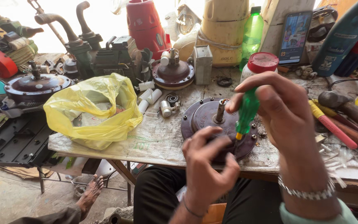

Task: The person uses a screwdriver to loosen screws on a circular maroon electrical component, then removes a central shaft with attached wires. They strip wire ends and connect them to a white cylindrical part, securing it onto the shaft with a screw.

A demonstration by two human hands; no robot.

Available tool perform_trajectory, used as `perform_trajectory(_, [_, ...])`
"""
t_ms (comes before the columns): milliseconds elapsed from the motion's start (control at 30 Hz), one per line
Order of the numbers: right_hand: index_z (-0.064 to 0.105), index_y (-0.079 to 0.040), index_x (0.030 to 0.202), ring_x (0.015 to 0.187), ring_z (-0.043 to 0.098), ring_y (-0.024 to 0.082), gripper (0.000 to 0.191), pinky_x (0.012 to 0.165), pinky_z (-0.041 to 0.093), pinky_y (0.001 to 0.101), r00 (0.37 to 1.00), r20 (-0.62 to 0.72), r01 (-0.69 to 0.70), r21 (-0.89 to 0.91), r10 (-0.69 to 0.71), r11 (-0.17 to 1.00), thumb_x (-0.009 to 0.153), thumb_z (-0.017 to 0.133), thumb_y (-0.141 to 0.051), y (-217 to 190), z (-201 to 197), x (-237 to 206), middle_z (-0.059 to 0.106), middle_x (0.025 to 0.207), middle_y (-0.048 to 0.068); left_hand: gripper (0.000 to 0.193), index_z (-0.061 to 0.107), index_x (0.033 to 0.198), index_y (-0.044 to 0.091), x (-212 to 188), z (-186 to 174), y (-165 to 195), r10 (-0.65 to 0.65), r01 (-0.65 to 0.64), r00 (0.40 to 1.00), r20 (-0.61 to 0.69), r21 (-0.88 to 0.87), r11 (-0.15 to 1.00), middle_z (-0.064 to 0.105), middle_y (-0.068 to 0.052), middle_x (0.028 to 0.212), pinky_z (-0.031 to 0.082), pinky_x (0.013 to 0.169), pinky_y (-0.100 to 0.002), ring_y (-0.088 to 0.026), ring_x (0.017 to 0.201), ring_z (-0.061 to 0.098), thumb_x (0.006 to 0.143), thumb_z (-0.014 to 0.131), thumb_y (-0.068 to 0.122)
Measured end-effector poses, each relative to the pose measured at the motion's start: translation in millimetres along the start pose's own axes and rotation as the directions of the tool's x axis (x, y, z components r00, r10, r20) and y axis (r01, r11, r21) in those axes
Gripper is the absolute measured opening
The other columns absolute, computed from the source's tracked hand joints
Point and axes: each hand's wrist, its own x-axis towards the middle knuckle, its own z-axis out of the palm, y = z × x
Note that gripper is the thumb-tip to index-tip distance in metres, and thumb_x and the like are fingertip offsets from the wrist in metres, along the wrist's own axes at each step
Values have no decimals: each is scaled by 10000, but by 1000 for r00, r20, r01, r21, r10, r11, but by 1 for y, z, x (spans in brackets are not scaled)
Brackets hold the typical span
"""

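Observation:
My right hand (289, 114) grips a screwdriver with a green handle (247, 111), held upright with its tip down on a round dark-maroon motor plate (204, 118) that has a short shaft (220, 111) at its centre. My left hand (207, 166) rests on the plate's near rim, fingers curled beside the screwdriver's tip. The plate lies on the worn workbench (162, 137) right in front of me.
A yellow plastic bag (92, 110) lies left of the plate. Similar round motor parts (172, 72) (36, 85), a red-lidded jar (260, 64), a green bottle (252, 33), a phone (295, 37) and red-handled tools (332, 124) crowd the bench. A bare foot (90, 195) shows below.

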Motion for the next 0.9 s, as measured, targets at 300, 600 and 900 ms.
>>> perform_trajectory(300, [464, -46, 700, 391, 376, 113, 384, 382, 335, 281, 863, 501, -416, 781, -70, 466, 995, 582, -262, 18, 20, 50, 472, 491, 41, 824, 699, 1269, 116, 116, 7, -43, -140, -1, 952, 272, 458, 889, 696, -205, 1079, 529, 896, -508, -376, 1042, 678, 652, 788, 654])
perform_trajectory(600, [421, -59, 706, 402, 288, 105, 308, 370, 258, 257, 835, -534, -81, 116, 131, 990, 934, 415, -266, 17, 42, 13, 341, 527, 20, 814, 710, 1241, 151, 111, 6, -50, -321, 128, 917, 239, 585, 801, 694, -183, 1102, 535, 885, -496, -372, 1084, 658, 668, 762, 727])
perform_trajectory(900, [388, -58, 535, 334, 331, 142, 425, 329, 278, 307, 885, 465, -381, 735, -9, 561, 904, 549, -196, 9, 23, 60, 412, 437, 59, 813, 700, 1261, 141, 113, 5, -45, -347, 155, 908, 236, 579, 800, 681, -183, 1145, 520, 919, -512, -379, 1115, 645, 684, 762, 710])
